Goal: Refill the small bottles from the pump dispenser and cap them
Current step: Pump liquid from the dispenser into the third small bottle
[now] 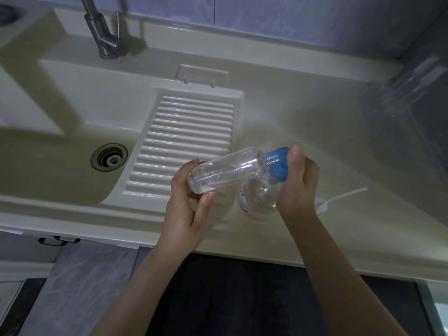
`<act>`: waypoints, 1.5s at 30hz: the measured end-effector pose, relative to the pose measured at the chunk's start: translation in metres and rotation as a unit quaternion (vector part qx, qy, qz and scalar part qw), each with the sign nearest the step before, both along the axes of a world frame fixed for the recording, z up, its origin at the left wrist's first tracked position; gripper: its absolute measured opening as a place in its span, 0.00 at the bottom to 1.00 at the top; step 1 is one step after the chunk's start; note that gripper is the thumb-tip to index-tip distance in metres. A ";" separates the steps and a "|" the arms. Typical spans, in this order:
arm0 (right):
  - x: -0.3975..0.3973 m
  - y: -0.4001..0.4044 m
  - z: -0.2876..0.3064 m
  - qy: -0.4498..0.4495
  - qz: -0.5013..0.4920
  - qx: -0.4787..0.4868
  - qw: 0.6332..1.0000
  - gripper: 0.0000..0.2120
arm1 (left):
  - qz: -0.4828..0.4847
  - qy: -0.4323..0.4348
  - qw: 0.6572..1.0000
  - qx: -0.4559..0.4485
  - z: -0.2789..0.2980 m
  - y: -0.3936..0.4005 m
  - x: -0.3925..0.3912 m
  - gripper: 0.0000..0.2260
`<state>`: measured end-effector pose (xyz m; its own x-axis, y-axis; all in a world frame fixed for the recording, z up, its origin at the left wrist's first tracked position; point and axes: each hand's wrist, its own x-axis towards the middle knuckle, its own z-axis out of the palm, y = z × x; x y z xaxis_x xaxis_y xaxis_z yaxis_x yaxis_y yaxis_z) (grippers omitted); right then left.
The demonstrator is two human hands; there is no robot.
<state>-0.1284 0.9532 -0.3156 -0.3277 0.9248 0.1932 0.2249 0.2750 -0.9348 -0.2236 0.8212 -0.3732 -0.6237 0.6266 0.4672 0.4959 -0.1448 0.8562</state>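
Small clear bottle [226, 169] w/ blue cap [277, 166] is held tilted, near sideways, in the air above the counter [315, 112], base toward the sink [72, 146], cap end to the right. Left hand [186, 204] cups the base end, thumb and fingers curled round it; right hand [297, 183] wraps the cap, thumb tip up over its top, looks like a twist grip, prob. screwing it on or off, can't tell which. Bottle looks like thin plastic, light, w/ some clear liquid and bubbles inside; walls likely give under a hard squeeze, and may be slick if wet or soapy. Best hold: firm but not crushing round the lower body, fingertips on the cap's side for torque. Just below the hands a second clear container [258, 200] stands on the counter, prob. the dispenser body w/ its pump off, since a white pump tube [339, 197] lies on the counter just right of the right hand. Edges: ribbed drainboard [189, 132] slopes into the sink on the left, so anything set there could slide or roll; counter front edge is near the wrists. Open flat room to the right and behind, toward the wall; blurry clear things far right, can't make out.
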 end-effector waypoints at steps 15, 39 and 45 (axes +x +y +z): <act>0.000 0.006 -0.008 -0.012 0.010 0.027 0.999 0.30 | -0.004 -0.047 0.999 -0.015 -0.008 -0.002 -0.002 0.20; -0.001 0.007 -0.005 0.006 0.025 -0.016 1.000 0.21 | 0.004 -0.055 0.998 -0.034 -0.005 -0.003 -0.002 0.21; 0.000 0.000 0.003 -0.025 0.008 -0.045 0.999 0.28 | 0.005 -0.043 0.999 -0.027 -0.005 -0.001 -0.001 0.21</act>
